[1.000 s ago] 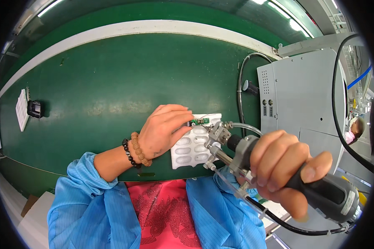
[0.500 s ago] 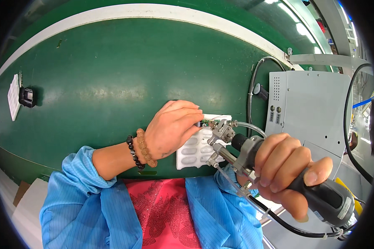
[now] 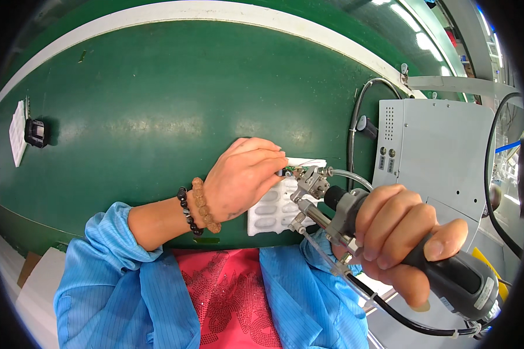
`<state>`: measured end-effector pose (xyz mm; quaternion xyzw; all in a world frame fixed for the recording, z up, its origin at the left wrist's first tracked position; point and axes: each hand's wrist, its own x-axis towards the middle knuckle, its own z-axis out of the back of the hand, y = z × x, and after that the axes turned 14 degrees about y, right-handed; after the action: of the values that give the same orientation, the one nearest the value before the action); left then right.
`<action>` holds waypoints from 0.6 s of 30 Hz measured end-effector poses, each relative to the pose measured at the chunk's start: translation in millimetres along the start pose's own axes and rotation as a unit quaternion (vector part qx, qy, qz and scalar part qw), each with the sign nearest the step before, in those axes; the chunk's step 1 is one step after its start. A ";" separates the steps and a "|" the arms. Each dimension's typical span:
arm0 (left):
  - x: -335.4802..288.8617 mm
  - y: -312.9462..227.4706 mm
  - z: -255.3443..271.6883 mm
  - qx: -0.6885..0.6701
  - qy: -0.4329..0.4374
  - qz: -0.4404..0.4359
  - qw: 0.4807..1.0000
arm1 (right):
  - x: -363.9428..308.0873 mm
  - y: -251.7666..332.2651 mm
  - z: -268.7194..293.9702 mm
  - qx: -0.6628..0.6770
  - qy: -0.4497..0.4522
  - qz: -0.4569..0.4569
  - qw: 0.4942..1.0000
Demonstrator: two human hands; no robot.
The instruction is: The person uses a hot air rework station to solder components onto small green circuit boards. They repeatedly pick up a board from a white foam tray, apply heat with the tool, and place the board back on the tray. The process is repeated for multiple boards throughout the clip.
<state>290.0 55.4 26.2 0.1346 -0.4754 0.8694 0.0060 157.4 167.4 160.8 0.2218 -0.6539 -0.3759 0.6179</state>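
My right hand point(image 3: 399, 235) wraps round the black handle of an electric screwdriver point(image 3: 454, 273) with a metal nose and a clear feed tube. The nose points left and meets a small green circuit board point(image 3: 300, 169) with a dark part at its left end. From the left, my left hand point(image 3: 239, 177) closes its fingers on that end of the board. Its thumb and fingertips are partly hidden. Beneath lies a white moulded tray point(image 3: 266, 222) with rounded hollows, partly covered by my left hand and the screwdriver.
A grey metal box point(image 3: 431, 151) stands at the right, with a black cable point(image 3: 351, 136) curving beside it. Another white tray point(image 3: 18, 134) and a black plastic part point(image 3: 36, 134) lie at the far left of the green table point(image 3: 157, 81). A pale ledge point(image 3: 215, 10) borders its back.
The view has shifted slightly. Both hands, the screwdriver and the circuit board keep nearly the same places relative to each other.
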 end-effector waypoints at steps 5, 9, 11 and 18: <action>2.7 -3.4 1.4 -0.009 0.003 -0.011 1.000 | 9.6 2.4 -1.0 -0.002 0.036 -0.016 0.999; 2.6 -4.5 1.0 -0.004 -0.003 -0.012 1.000 | 9.2 2.3 -1.3 -0.001 0.036 -0.026 0.999; 1.4 -4.0 0.9 0.002 -0.002 -0.011 1.000 | 10.4 9.6 4.4 0.013 0.040 -0.022 0.999; 1.6 -3.1 -0.8 0.002 0.000 -0.016 1.000 | -13.3 63.9 9.1 -0.020 -0.073 0.073 0.994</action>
<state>288.7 57.6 28.8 0.1424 -0.4713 0.8702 0.0193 161.5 219.0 201.7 0.1330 -0.7040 -0.3583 0.5986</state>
